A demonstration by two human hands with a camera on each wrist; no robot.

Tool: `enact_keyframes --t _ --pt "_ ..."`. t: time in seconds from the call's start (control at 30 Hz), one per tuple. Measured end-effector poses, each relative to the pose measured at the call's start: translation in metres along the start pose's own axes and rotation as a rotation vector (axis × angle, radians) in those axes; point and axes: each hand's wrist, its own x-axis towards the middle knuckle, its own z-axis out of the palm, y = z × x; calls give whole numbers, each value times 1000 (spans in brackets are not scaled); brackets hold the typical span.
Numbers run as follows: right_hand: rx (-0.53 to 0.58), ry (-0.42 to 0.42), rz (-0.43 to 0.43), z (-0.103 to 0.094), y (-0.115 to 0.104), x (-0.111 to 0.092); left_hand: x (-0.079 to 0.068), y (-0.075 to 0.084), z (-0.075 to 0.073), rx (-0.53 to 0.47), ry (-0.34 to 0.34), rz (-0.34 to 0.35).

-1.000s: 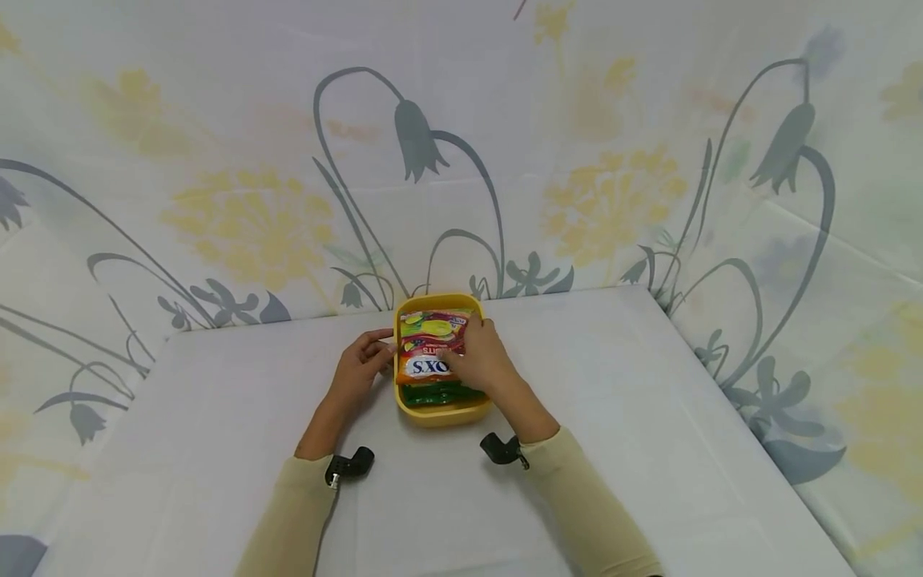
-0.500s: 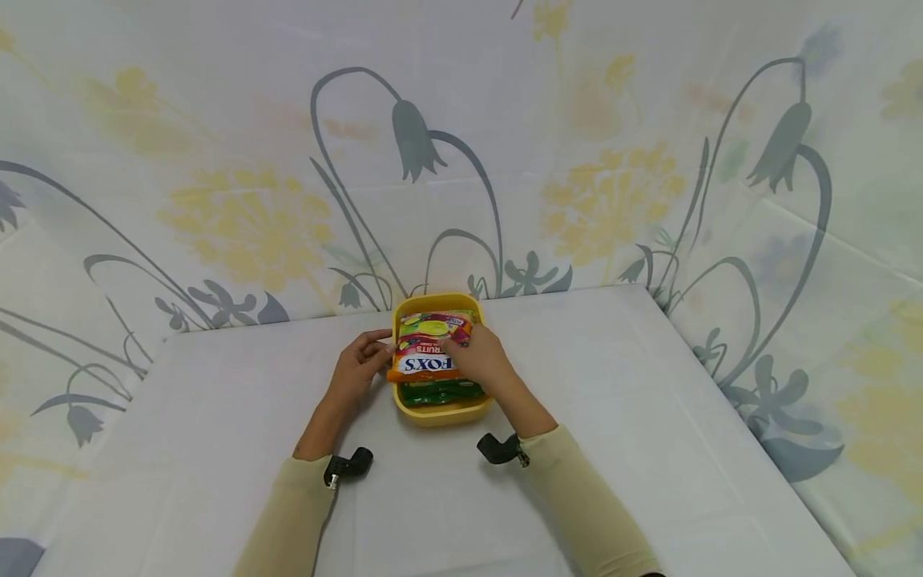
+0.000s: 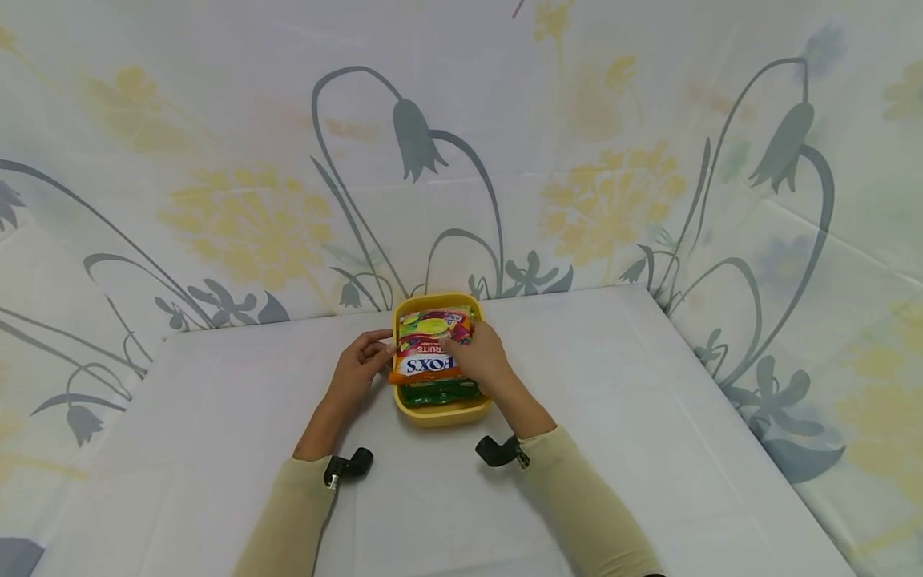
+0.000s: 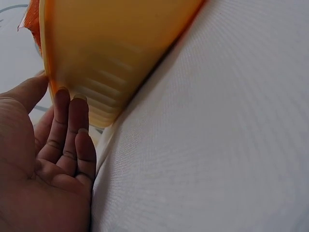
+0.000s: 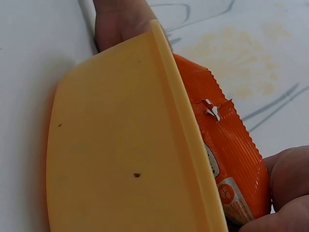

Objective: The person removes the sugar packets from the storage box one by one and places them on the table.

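Observation:
A yellow plastic tub (image 3: 449, 417) stands at the far part of the table. My right hand (image 3: 483, 357) pinches the right side of a colourful Fox's fruit candy bag (image 3: 427, 346), thumb on top; its fingers are hidden behind the bag. The bag's lower left corner overlaps the tub's left rim. Beneath it a green shiny packet (image 3: 438, 392) lies in the tub. My left hand (image 3: 356, 365) holds the tub's left side, thumb at the rim and bent fingers against the outer wall (image 4: 111, 53). In the right wrist view, an orange packet end (image 5: 227, 140) sticks out above the rim.
White cloth covers the table (image 3: 613, 385). Flower-printed fabric (image 3: 461, 160) rises behind the tub, close to its far end, and along the right side. A small black wrist camera sits on each wrist.
The candy bag has shifted slightly left, its lower left corner now over the tub's left rim, and the right hand moved with it. Left hand and tub stay put.

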Motion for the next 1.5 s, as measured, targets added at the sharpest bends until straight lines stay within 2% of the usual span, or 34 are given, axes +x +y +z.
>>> enact_keyframes --t 0.2,0.37,0.63,0.97,1.3,1.5 --pt "0 21 -6 -3 0 1 -1 2 1 21 16 -17" --pt "-20 50 -17 -8 0 3 1 1 3 -1 14 -19" --pt "9 32 -54 -18 -1 6 2 1 2 -11 52 -6" --pt "103 30 -42 -37 -1 8 0 3 2 -24 66 -7" --pt "126 29 -39 -55 -1 11 -1 3 2 -50 61 -48" --pt "135 45 -46 -67 -1 12 1 3 2 -54 52 -46"
